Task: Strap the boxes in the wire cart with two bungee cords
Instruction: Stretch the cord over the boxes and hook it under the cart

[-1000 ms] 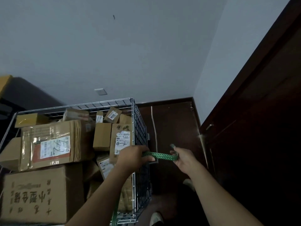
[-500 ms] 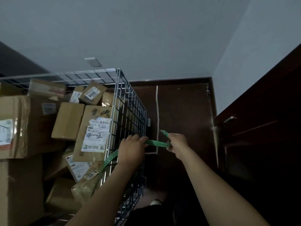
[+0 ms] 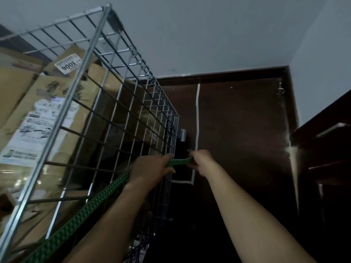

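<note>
A green bungee cord [image 3: 79,219] runs from the lower left up along the outside of the silver wire cart [image 3: 121,118]. My left hand [image 3: 150,170] grips the cord against the cart's far corner post. My right hand [image 3: 202,162] holds the cord's end just to the right of that corner, and the short green stretch [image 3: 179,161] between my hands is taut. The hook at the end is hidden in my right fist. Brown cardboard boxes [image 3: 43,114] with white labels fill the cart behind the mesh.
Dark brown floor [image 3: 237,141] with a white tape line [image 3: 197,111] lies right of the cart. A dark wooden cabinet or door [image 3: 322,158] stands at the right edge. Pale walls meet at the corner behind.
The view has dropped and moved in close to the cart's side. Both hands keep hold of the green cord and sit lower on the corner post than before.
</note>
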